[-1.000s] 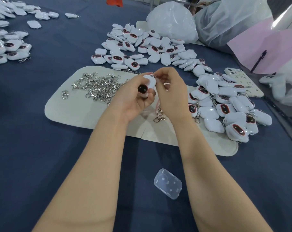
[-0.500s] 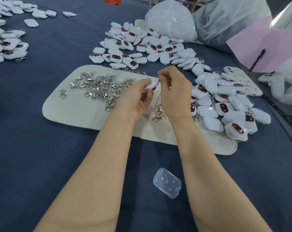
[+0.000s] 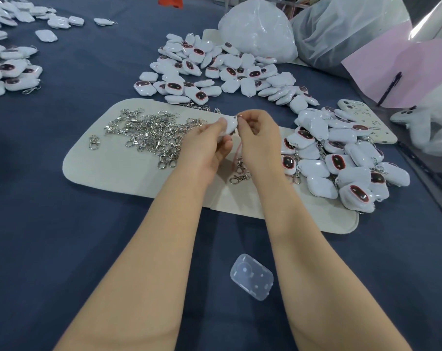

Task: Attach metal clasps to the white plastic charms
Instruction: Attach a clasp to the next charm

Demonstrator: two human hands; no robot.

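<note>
My left hand [image 3: 204, 148] grips a white plastic charm [image 3: 229, 125] above the cream felt mat [image 3: 113, 171]. My right hand [image 3: 259, 138] pinches the small loop at the charm's top edge; a pink cord hangs down between my hands to a metal clasp [image 3: 240, 174] lying on the mat. A heap of loose silver clasps [image 3: 151, 133] lies on the mat to the left. Charms with clasps attached are piled at the right [image 3: 341, 160]. More charms lie in a heap behind the mat [image 3: 214, 69].
A clear plastic lid [image 3: 251, 276] lies on the blue cloth between my forearms. Other charms sit at the far left [image 3: 9, 74]. White plastic bags [image 3: 257, 31], a pink sheet with a pen [image 3: 392, 84] and a phone case [image 3: 366, 120] stand at the back right.
My left hand has turned the charm so its dark face is hidden. Both hands shifted slightly; my right fingers stay pinched at the charm's top.
</note>
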